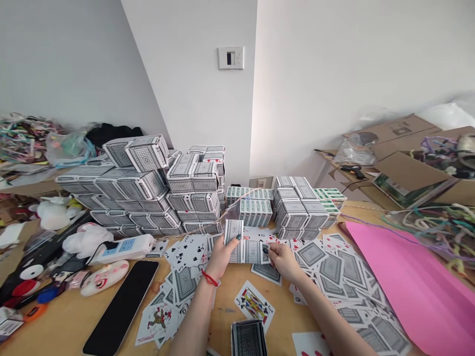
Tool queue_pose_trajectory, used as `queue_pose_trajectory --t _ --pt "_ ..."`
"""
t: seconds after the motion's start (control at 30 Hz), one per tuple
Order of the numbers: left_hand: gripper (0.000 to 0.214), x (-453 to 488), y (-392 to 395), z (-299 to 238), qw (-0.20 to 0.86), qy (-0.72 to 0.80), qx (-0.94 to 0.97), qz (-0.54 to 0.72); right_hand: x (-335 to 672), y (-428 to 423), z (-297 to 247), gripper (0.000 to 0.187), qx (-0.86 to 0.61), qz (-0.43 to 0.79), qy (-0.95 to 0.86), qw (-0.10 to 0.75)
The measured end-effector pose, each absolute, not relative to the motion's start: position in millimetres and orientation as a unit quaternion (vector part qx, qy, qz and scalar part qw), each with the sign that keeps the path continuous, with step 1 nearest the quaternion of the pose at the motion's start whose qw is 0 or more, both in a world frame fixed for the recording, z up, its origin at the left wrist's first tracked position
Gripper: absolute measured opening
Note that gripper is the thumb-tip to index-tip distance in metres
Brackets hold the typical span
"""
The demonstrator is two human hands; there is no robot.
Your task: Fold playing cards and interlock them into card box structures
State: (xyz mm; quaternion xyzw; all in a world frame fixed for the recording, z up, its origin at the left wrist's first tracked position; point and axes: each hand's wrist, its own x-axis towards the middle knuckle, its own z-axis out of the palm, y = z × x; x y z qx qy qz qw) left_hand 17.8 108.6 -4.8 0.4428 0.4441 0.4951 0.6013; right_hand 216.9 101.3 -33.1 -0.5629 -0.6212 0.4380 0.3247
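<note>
My left hand (221, 257), with a red string at the wrist, is closed around an upright playing card (233, 233) showing its patterned back. My right hand (284, 259) pinches the edge of another patterned card (253, 251) lying right beside it on the wooden table (226, 306). The two cards touch. Loose playing cards (334, 269) lie scattered all around both hands, some face up, like a jack (254, 302) between my forearms. A dark deck of cards (248, 338) stands at the near edge.
Stacked card structures (148, 190) rise behind my hands, with another stack (299, 207) at right. A black phone (124, 309) and a white power strip (122, 248) lie left. A pink sheet (404, 282) covers the right. Cardboard boxes (411, 173) and clutter sit at the edges.
</note>
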Motion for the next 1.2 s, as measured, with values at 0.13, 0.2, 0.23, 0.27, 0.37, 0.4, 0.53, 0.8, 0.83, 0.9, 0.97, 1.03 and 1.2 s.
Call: queue_pose_trajectory --t 0.13,0.2,0.23,0.27,0.37,0.4,0.53,0.8,0.83,0.9,0.97,1.03,1.2 --pt "0.035 18.1 108.9 -6.3 0.597 0.446 0.439 0.503 217.2 101.3 -32.6 0.026 -0.564 0.438 -0.624 0.317" --pt "0.036 17.8 109.5 -7.6 0.595 0.456 0.434 0.5 217.3 100.8 -31.7 0.025 -0.566 0.434 -0.626 0.316" --pt "0.037 17.6 109.8 -8.2 0.595 0.459 0.432 0.498 217.3 100.6 -31.4 0.025 -0.567 0.432 -0.627 0.315" --pt "0.037 17.4 110.0 -8.5 0.596 0.46 0.433 0.497 217.2 100.5 -31.3 0.025 -0.567 0.43 -0.628 0.315" --pt "0.034 17.4 109.3 -7.2 0.603 0.449 0.437 0.495 217.0 100.6 -32.3 0.024 -0.566 0.43 -0.629 0.314" --pt "0.034 17.6 108.7 -6.1 0.607 0.445 0.437 0.493 217.0 100.8 -32.9 0.024 -0.565 0.431 -0.63 0.314" --pt "0.036 18.5 106.5 -1.8 0.639 0.426 0.424 0.48 217.5 101.8 -35.1 0.023 -0.561 0.436 -0.631 0.311" --pt "0.034 16.3 109.9 -9.7 0.636 0.462 0.365 0.499 218.1 102.0 -33.0 0.022 -0.559 0.444 -0.631 0.305" --pt "0.035 16.2 110.1 -9.8 0.636 0.464 0.362 0.499 218.1 102.0 -32.7 0.022 -0.559 0.444 -0.631 0.304" --pt "0.035 16.8 109.9 -8.9 0.639 0.462 0.356 0.502 218.1 102.0 -32.5 0.022 -0.558 0.448 -0.631 0.301" --pt "0.033 18.0 109.3 -7.0 0.643 0.456 0.349 0.507 218.3 102.2 -32.8 0.022 -0.557 0.451 -0.63 0.298" --pt "0.032 19.4 108.9 -5.6 0.649 0.451 0.341 0.509 218.6 102.5 -33.5 0.021 -0.557 0.453 -0.63 0.296" --pt "0.036 20.2 109.9 -6.9 0.652 0.448 0.342 0.506 219.0 102.8 -35.6 0.02 -0.563 0.447 -0.628 0.298"
